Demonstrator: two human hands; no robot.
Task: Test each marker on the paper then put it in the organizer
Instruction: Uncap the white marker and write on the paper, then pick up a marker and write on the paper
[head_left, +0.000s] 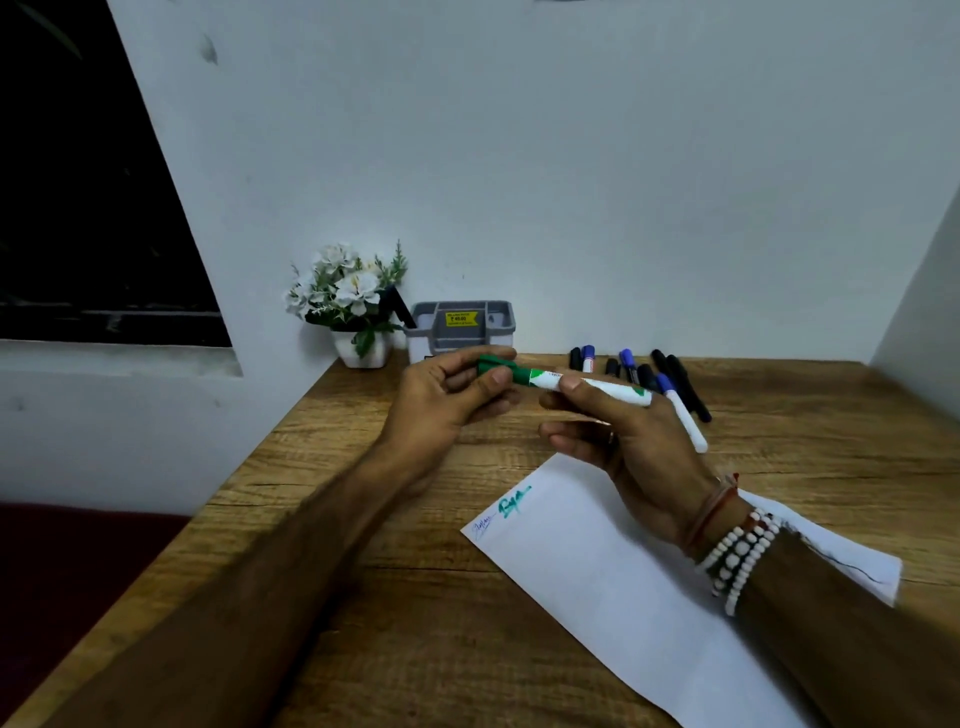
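Marker (613, 393) looked light, rigid, slick-barrelled; left grip (441, 402) pinched its green cap (489, 367), right grip (631, 447) curled round mid-barrel, likely the safest hold.

Lighting: dim, cool and even; the source is sitting out of frame, possibly overhead.
Wall (571, 156): taking on a grey-blue cast.
Window (78, 208): reading as solid black, no detail.
Shadows: soft, faint ones are lying under the forearms (260, 597) on the table (415, 597).
Glare: the paper (597, 571) is showing brightest, without blowing out.
Distortion: wide-angle bending is tilting lines toward the frame edges.
Focus: forearms are smearing near the bottom edge; print on the green marker (618, 395) is reading too soft to make out.
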